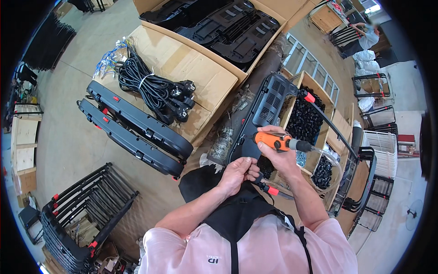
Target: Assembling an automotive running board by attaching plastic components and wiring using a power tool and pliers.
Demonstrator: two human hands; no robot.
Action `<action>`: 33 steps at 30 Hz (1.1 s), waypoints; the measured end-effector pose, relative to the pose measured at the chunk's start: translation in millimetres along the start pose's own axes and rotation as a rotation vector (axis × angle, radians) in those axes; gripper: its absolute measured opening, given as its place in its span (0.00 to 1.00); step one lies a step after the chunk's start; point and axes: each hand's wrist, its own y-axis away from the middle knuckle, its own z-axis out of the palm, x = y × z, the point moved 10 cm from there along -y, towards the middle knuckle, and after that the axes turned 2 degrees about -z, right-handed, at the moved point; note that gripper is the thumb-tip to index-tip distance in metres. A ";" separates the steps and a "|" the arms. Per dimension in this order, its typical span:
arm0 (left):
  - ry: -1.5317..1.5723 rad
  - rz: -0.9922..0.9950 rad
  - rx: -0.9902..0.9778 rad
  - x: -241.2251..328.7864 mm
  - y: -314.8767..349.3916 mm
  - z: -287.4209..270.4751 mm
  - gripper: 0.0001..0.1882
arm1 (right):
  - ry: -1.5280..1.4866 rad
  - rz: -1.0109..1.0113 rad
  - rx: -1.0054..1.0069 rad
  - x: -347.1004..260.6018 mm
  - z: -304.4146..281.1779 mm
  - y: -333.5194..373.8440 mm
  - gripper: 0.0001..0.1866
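My right hand (278, 155) is wrapped round an orange power screwdriver (273, 140) with a black end, held above a black plastic housing with vent slots (273, 98). A clear hose (336, 160) curves near the tool's black end. My left hand (238, 176) is closed in a pinch at the near end of the housing; what its fingers hold is hidden. The housing sits in a black tube frame with red clips (309, 96), lying tilted in front of me. Beside my left hand, a red end piece (273, 191) shows on the frame.
Wooden bins (337, 125) of small black parts are at the right. Bundled black power cables (148, 84) lie on a cardboard box (200, 75), with long black housings (137, 137) beside it. An open carton (246, 68) holds black plastic panels. Stacked black frames (86, 214) stand lower left.
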 end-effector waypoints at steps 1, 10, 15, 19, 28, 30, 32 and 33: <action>-0.026 -0.001 0.006 0.0 -2.5 -2.8 0.16 | 0.066 0.001 -0.036 -1.7 4.0 -3.0 0.22; -0.209 0.024 0.119 4.1 0.4 -12.6 0.17 | 0.114 -0.091 -0.021 -1.9 4.8 -10.6 0.21; -0.013 0.026 0.172 3.0 3.0 -6.6 0.17 | -0.041 -0.002 -0.014 -2.4 -1.3 -9.0 0.27; 0.006 0.056 0.059 6.7 2.0 -2.4 0.17 | -0.195 -0.009 0.113 -9.0 -29.6 14.6 0.30; -0.166 0.123 0.144 12.9 2.5 -5.2 0.12 | -0.286 0.040 0.131 -4.0 -49.7 50.1 0.30; -0.128 0.144 0.179 14.3 2.5 -5.1 0.12 | -0.345 0.027 0.136 0.2 -50.0 52.6 0.30; 0.142 0.116 0.215 14.7 3.9 -1.8 0.13 | -0.357 0.042 0.125 1.4 -50.4 54.4 0.30; 0.140 0.112 0.216 12.5 1.7 -5.7 0.13 | -0.367 0.054 0.111 2.5 -49.5 55.2 0.31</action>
